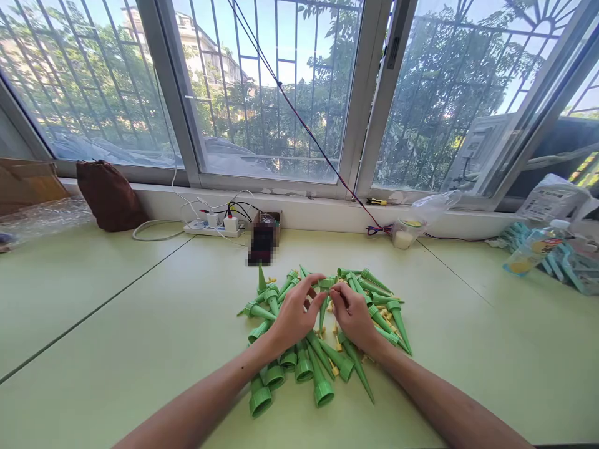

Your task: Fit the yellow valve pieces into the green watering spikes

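Over a pile of green plastic watering spikes, my left hand (297, 312) grips one green spike (323, 317) by its wide capped end, between thumb and fingers. That spike's tip points down. Close on its right, my right hand (353, 312) has thumb and fingertips pinched together by the cap; what they hold is hidden or too small to name. Around both hands lie many more spikes, such as a green spike (322, 386) in front with its wide end towards me. Small yellow plastic pieces (337, 340) are scattered among them, partly covered by my hands.
At the back stand a brown cloth bag (110, 198), a white power strip (213, 229) with cables, a small blurred dark object (262, 243) and a plastic bag with a jar (406, 232). A drink bottle (536, 248) leans on packets at right. Windows rise behind the green table (140, 337).
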A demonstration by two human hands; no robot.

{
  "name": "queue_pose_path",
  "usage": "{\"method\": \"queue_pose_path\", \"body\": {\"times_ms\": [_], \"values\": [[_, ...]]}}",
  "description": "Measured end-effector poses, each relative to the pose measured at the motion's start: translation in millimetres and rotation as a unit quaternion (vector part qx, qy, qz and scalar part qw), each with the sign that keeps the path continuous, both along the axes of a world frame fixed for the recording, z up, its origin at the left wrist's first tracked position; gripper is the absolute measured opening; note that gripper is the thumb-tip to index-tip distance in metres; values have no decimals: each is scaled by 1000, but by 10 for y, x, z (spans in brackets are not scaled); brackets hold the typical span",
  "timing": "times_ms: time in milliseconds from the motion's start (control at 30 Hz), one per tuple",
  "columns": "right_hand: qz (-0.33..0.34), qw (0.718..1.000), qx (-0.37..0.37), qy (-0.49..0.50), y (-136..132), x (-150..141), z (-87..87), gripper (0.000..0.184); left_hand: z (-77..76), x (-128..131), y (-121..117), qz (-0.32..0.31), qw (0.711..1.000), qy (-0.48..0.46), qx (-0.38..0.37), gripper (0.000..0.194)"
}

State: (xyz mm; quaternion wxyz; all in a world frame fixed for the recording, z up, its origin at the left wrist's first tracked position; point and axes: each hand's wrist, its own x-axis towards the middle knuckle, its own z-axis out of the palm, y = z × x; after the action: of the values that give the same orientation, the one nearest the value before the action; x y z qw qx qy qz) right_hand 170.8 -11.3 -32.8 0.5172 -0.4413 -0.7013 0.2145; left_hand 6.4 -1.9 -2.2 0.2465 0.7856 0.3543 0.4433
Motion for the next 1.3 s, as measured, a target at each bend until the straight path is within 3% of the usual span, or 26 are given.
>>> {"method": "queue_pose_path", "body": {"times_ms": [800,1300], "values": [[12,1000,22,-1,-11,12,16,25,-60,-7,36,-11,997,21,71,24],[16,999,-6,27,-27,-52,-10,21,-85,-3,32,0,996,30,88,23]]}}
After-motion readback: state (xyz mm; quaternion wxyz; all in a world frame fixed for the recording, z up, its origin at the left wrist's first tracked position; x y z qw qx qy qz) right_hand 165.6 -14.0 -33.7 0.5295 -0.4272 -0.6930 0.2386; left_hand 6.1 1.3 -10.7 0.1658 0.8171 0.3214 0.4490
